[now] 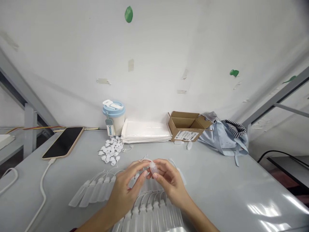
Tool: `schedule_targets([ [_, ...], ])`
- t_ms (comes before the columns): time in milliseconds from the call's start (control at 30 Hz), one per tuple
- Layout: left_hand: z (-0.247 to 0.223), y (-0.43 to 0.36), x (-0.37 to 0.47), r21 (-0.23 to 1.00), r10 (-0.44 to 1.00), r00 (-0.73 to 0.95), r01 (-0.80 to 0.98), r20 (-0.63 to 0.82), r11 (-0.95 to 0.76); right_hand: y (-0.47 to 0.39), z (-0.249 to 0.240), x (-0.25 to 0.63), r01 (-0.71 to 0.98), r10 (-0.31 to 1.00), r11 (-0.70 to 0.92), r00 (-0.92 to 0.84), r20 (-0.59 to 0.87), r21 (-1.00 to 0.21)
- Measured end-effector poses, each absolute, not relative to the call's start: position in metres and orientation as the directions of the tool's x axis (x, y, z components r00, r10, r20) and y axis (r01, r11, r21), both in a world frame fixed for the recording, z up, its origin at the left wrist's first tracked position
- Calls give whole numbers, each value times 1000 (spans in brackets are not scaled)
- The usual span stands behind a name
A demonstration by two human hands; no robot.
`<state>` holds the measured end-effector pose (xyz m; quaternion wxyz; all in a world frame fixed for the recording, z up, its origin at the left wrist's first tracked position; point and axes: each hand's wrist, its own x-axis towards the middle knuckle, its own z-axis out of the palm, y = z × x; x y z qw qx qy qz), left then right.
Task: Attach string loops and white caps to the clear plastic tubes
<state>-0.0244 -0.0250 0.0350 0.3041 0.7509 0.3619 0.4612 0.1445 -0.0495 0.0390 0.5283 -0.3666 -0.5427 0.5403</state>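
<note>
Bottle (pixel 154 170), small, translucent, pinched between thumb and fingers of my right grip (pixel 172 184). My left grip (pixel 126 185) half-curled, fingertips at bottle's white top (pixel 152 164); cannot tell if pinching. Below both grips, slim tubes (pixel 96 192) in rows on counter (pixel 217 193); beyond left grip, heaped white caps (pixel 112 149); beyond right, open carton (pixel 185 135).

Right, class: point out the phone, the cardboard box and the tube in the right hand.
Phone (pixel 63 142), head view: middle of its dark screen.
Cardboard box (pixel 185 135), head view: its labelled front wall.
Tube (pixel 154 170), head view: its translucent side.
</note>
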Motion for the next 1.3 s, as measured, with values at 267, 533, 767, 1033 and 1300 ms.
schedule_targets([
  [267, 22, -23, -22, 591, 659, 387, 294, 645, -751, -51, 35, 142, -138, 985, 152, -67, 162, -979],
  [533, 18, -26, -18, 465, 589, 497, 362, 637, -808, -51, 23, 141, 357, 968, 159, 127, 217, -920],
  [767, 22, -29, -18, 429, 663, 536, 506, 523, -748, -48, 29, 139, 181, 992, 10, 120, 33, -983],
  [1033, 24, -31, -14, 229, 500, 604, 470, 621, -852, -54, 31, 131, 311, 994, 20, 98, 52, -950],
  [1300, 25, -33, -14, 391, 550, 500, 392, 669, -833, -52, 39, 137, 11, 999, 12, -45, 11, -1000],
])
